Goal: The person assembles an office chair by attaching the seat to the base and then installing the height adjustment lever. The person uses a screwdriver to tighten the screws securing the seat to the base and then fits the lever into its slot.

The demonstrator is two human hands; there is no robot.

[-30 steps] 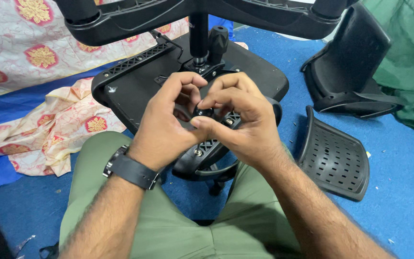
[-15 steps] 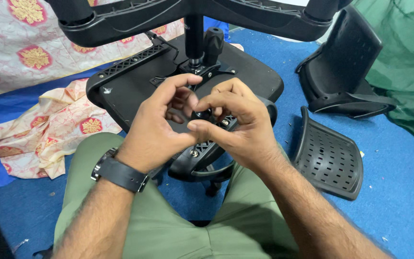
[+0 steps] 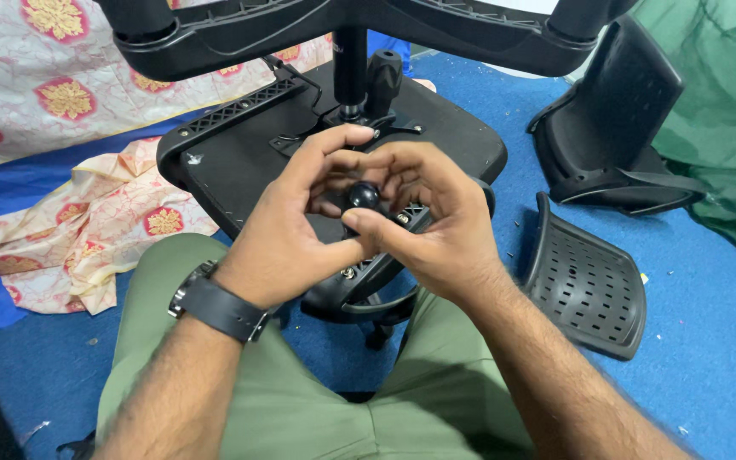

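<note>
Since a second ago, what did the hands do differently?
The fingers of both hands spread a little, so the round black knob between them shows more. Both hands stayed on it. The upturned chair seat and the loose black backrest lie as before.

Your hands crowd the small black knob (image 3: 365, 195) on the upturned chair seat (image 3: 240, 162). Overhead, the chair base (image 3: 240, 34) & centre column (image 3: 351, 64) block any reach from above/ahead. Right: perforated black panel (image 3: 589, 285) and black shell (image 3: 619, 111) sit on blue carpet (image 3: 709, 341), open floor betw. them. Left: patterned cloth (image 3: 87, 230) covers the floor.
</note>
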